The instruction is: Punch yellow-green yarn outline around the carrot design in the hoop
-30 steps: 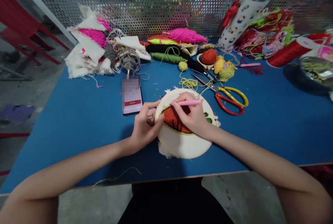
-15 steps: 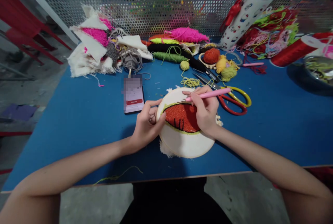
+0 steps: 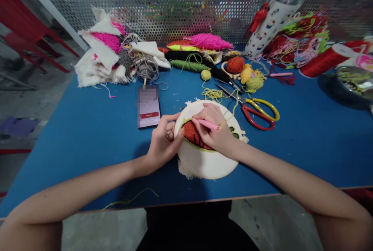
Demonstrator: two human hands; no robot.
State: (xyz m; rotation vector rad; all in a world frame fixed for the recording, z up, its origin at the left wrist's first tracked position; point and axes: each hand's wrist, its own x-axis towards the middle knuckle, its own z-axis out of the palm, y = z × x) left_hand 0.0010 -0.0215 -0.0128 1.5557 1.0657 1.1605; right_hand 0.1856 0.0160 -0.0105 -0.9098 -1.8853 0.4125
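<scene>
My left hand (image 3: 164, 140) grips the left rim of a round embroidery hoop (image 3: 208, 165) stretched with white cloth. An orange carrot shape in looped yarn (image 3: 192, 131), outlined in black and yellow-green, fills the cloth's middle; part of it lies under my right hand. Closed around a pink punch needle (image 3: 207, 124), my right hand (image 3: 217, 130) rests over the design. The needle's tip is hidden at the carrot's upper edge. Yellow-green yarn (image 3: 213, 94) runs from a small ball toward the punch needle. Dark green stitches (image 3: 234, 132) show right of my hand.
Scissors with red and yellow handles (image 3: 259, 113) lie right of the hoop, a phone (image 3: 149, 107) to its left. Yarn skeins (image 3: 189, 65), cloth scraps (image 3: 101, 58), a tumbler (image 3: 271, 21), a red thread spool (image 3: 326, 60) and a metal bowl (image 3: 355, 86) line the back.
My right hand has moved left and down across the hoop, and the punch needle has gone from lying slanted to more upright. The green stitches have come into view. My left hand keeps its hold.
</scene>
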